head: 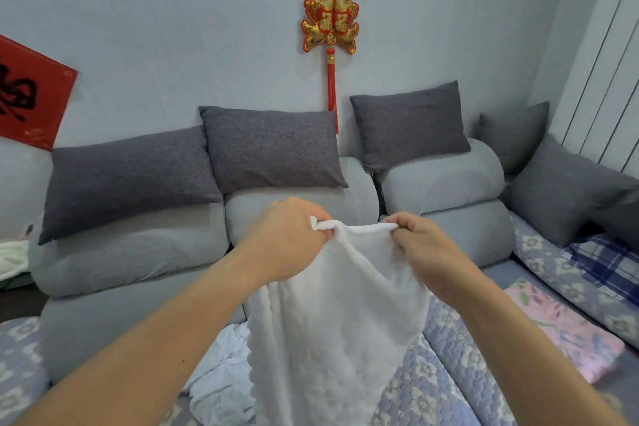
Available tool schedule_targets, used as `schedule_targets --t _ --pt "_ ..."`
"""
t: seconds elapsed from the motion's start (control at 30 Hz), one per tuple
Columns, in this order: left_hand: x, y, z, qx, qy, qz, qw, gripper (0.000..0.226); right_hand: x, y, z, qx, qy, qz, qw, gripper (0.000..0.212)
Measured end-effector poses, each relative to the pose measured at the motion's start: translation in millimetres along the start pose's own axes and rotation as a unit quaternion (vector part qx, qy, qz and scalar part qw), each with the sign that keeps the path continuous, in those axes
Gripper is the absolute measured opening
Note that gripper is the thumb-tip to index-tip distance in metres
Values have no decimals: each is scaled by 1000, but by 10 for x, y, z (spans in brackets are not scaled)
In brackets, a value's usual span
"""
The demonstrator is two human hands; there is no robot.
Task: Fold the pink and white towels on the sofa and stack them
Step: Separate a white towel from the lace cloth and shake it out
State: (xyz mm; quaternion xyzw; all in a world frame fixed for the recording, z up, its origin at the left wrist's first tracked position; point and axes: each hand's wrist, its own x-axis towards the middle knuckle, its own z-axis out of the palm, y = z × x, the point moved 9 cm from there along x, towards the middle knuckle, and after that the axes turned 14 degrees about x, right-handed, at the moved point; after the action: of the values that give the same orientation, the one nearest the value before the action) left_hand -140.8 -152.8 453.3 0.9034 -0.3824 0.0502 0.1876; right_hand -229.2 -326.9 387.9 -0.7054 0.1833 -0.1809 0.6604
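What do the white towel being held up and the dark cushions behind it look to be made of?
The white towel, pinched at its top edge by the left hand and right hand, looks like soft plush fleece or microfibre: fuzzy matte pile, embossed pattern, scalloped edge. The dark cushions look like woven, heathered grey fabric, matte with a fine speckled weave.

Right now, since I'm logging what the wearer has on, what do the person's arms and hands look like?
Both forearms are bare as far as the picture shows: no sleeve reaches into view. The left hand and right hand wear no gloves, and no ring, watch or bracelet shows. The left forearm has a small dark mark.
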Motion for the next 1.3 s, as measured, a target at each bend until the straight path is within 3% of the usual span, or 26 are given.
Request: schedule_targets --t 0.07,0.13,0.23,0.33,0.4,0.47,0.5,0.57,0.63,0.73,0.8,0.87,0.9,1.0,1.07,1.13,1.2,1.3 --pt "21 -95 -60 9 14 -16 1000 29 -30 -55 41 -75 -51 -61 994 16" --pt "22 -205 -125 26 31 -36 999 30 -9 -85 18 -260 -61 -118 956 24" --pt "11 -282 -159 50 44 -48 997 32 -7 -173 -84 -466 26 -162 869 31" --pt "3 -199 -96 56 30 -32 997 35 14 -200 -147 -514 86 -130 844 20" --pt "-8 -131 -43 57 11 -17 998 35 118 -101 -179 -431 67 -56 898 22" --pt "-19 -109 9 53 -9 -6 999 34 157 21 -166 -191 33 46 980 33" --pt "-23 -117 27 51 -15 -3 999 35 156 84 -158 -67 27 91 993 37" --pt "-28 -166 39 47 -20 -7 999 37 131 172 -151 126 21 138 982 38" --pt "-27 -231 53 43 -18 -18 999 39 101 248 -75 273 -3 172 947 37" --pt "-51 -237 125 33 -31 -19 999 37 108 314 34 359 -11 186 915 32" --pt "-70 -194 163 28 -37 -6 999 36 165 348 13 279 15 145 949 26" --pt "-67 -200 155 27 -27 -5 999 37 220 289 -67 74 33 69 994 15" --pt "-59 -228 137 29 -20 -9 999 37 225 221 -108 -44 40 29 998 13" --pt "-47 -333 82 38 0 -24 999 40 200 40 -205 -336 60 -41 939 24" --pt "-59 -369 76 53 6 -26 998 42 132 -73 -258 -435 85 -62 894 33" --pt "-79 -371 94 70 8 -22 997 38 116 -152 -292 -484 93 -77 867 34" --pt "-100 -358 122 75 7 -19 997 34 149 -168 -301 -490 68 -57 867 37" --pt "-131 -399 155 84 8 -24 996 36 195 -111 -319 -337 -1 8 941 35"
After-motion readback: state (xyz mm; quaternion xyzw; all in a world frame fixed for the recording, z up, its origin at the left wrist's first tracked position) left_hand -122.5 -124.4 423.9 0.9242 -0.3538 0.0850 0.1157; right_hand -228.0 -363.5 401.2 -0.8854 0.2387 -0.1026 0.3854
